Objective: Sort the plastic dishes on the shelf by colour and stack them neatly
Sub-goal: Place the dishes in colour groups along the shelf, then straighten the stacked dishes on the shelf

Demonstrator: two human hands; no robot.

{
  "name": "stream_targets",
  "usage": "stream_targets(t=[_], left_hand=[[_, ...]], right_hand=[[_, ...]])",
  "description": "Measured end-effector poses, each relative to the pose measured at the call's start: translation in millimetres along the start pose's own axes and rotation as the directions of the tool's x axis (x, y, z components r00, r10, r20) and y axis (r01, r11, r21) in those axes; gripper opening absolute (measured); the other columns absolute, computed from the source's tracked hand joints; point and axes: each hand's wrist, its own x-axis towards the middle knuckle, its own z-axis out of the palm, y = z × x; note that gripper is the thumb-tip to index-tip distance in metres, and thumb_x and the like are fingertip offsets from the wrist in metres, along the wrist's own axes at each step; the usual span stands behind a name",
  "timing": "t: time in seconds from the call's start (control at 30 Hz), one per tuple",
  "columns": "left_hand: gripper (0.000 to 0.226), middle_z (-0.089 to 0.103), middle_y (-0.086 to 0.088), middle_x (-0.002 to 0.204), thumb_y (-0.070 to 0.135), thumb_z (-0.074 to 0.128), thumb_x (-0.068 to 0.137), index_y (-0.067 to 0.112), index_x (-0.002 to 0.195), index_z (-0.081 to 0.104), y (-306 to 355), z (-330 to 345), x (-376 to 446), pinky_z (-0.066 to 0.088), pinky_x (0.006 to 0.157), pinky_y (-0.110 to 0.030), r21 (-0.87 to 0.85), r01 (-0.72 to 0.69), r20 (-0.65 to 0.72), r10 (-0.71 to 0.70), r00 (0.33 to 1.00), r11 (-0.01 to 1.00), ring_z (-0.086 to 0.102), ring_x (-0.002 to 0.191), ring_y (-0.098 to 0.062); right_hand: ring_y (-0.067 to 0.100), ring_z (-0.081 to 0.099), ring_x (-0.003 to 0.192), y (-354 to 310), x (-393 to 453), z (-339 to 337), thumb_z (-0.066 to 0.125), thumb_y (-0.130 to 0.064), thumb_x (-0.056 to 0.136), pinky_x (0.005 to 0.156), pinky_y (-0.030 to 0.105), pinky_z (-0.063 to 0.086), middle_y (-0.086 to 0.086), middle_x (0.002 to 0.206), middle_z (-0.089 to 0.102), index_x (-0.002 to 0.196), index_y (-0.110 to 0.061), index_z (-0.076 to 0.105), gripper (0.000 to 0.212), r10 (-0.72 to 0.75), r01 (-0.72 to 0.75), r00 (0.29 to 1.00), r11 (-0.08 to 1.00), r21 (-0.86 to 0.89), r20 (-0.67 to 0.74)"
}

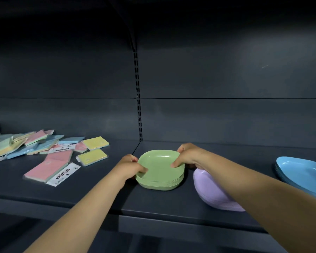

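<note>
The green stack was gripped at both sides by the left hand and right hand, mid-shelf near its front edge. Purple dishes and blue dishes were already stacked rightward; sorting appeared nearly finished.

glossy plastic green dishes, matt metal shelf

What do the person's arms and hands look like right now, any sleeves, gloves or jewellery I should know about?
Both forearms are bare up to the frame edge: no sleeves show. The left hand and right hand wear no gloves, and no watch, bracelet or ring is visible. No markings show either.
</note>
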Motion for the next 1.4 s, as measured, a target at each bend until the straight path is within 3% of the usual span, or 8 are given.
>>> stream_targets(t=[0.13, 0.23, 0.3, 0.4, 0.5, 0.6, 0.9, 1.4], left_hand=[[0.055, 0.053, -0.001, 0.117, 0.025, 0.078, 0.075, 0.015, 0.120, 0.048, 15.3, -4.0, -2.8, 0.041, 0.081, -0.025, 0.215, -0.060, 0.032, 0.054, 0.998, 0.975, 0.052, 0.104, -0.018], [0.070, 0.049, -0.001, 0.125, 0.043, 0.076, 0.073, 0.018, 0.129, 0.043, 37.1, -6.3, -9.4, 0.042, 0.090, -0.029, 0.392, -0.172, 0.053, 0.165, 0.985, 0.904, 0.051, 0.113, -0.020], [0.066, 0.047, -0.002, 0.130, 0.048, 0.072, 0.075, 0.020, 0.128, 0.044, 56.5, -2.1, -18.9, 0.042, 0.094, -0.030, 0.522, -0.290, 0.117, 0.270, 0.956, 0.802, 0.050, 0.116, -0.019], [0.062, 0.044, 0.000, 0.130, 0.049, 0.066, 0.079, 0.021, 0.129, 0.044, 92.6, 18.7, -39.5, 0.041, 0.097, -0.032, 0.694, -0.456, 0.236, 0.422, 0.875, 0.557, 0.046, 0.121, -0.020], [0.061, 0.045, -0.001, 0.127, 0.049, 0.064, 0.080, 0.021, 0.130, 0.043, 131.5, 55.4, -63.4, 0.040, 0.095, -0.032, 0.759, -0.534, 0.308, 0.517, 0.798, 0.372, 0.044, 0.122, -0.022], [0.060, 0.045, -0.002, 0.128, 0.050, 0.063, 0.081, 0.021, 0.130, 0.043, 166.6, 102.1, -86.9, 0.038, 0.094, -0.032, 0.759, -0.586, 0.351, 0.581, 0.734, 0.282, 0.043, 0.123, -0.023], [0.060, 0.046, -0.002, 0.128, 0.050, 0.059, 0.084, 0.020, 0.132, 0.042, 251.2, 267.6, -178.2, 0.037, 0.097, -0.035, 0.688, -0.700, 0.460, 0.630, 0.626, 0.193, 0.043, 0.121, -0.023], [0.057, 0.044, -0.001, 0.131, 0.047, 0.058, 0.087, 0.019, 0.133, 0.041, 367.4, 530.6, -329.3, 0.041, 0.092, -0.034, 0.516, -0.829, 0.577, 0.627, 0.523, 0.216, 0.042, 0.123, -0.022]], right_hand=[[0.019, 0.053, 0.107, -2.5, -11.2, -15.0, 0.079, -0.026, 0.075, 0.082, 0.024, 0.041, 0.000, 0.113, 0.054, 0.121, -0.012, 0.056, 0.054, -0.106, 0.096, 0.993, 0.984, -0.149, -0.060], [0.019, 0.054, 0.106, 6.8, -29.0, -39.5, 0.075, -0.038, 0.076, 0.083, 0.027, 0.043, -0.003, 0.104, 0.051, 0.117, -0.016, 0.055, 0.050, -0.213, 0.163, 0.966, 0.941, -0.295, -0.145], [0.021, 0.054, 0.106, 18.4, -42.3, -60.3, 0.073, -0.042, 0.077, 0.082, 0.029, 0.043, -0.001, 0.106, 0.054, 0.115, -0.017, 0.053, 0.050, -0.289, 0.182, 0.943, 0.864, -0.469, -0.167], [0.025, 0.047, 0.116, 39.1, -65.7, -95.9, 0.070, -0.045, 0.079, 0.091, 0.033, 0.043, 0.005, 0.122, 0.053, 0.121, -0.015, 0.050, 0.055, -0.362, 0.179, 0.920, 0.725, -0.665, -0.147], [0.027, 0.043, 0.121, 65.6, -92.0, -132.8, 0.067, -0.050, 0.078, 0.098, 0.037, 0.042, 0.007, 0.128, 0.049, 0.128, -0.016, 0.047, 0.064, -0.357, 0.137, 0.923, 0.649, -0.748, -0.141], [0.028, 0.043, 0.122, 101.4, -123.4, -171.8, 0.067, -0.053, 0.077, 0.100, 0.039, 0.041, 0.007, 0.129, 0.049, 0.130, -0.016, 0.047, 0.068, -0.345, 0.083, 0.921, 0.626, -0.775, -0.180], [0.026, 0.039, 0.128, 237.8, -235.7, -305.2, 0.066, -0.055, 0.078, 0.104, 0.037, 0.038, 0.005, 0.137, 0.045, 0.135, -0.020, 0.042, 0.071, -0.260, -0.058, 0.925, 0.626, -0.778, -0.278], [0.024, 0.043, 0.119, 468.6, -408.3, -462.6, 0.066, -0.056, 0.076, 0.098, 0.036, 0.039, 0.003, 0.124, 0.048, 0.130, -0.023, 0.045, 0.067, -0.115, -0.243, 0.901, 0.664, -0.707, -0.418]])
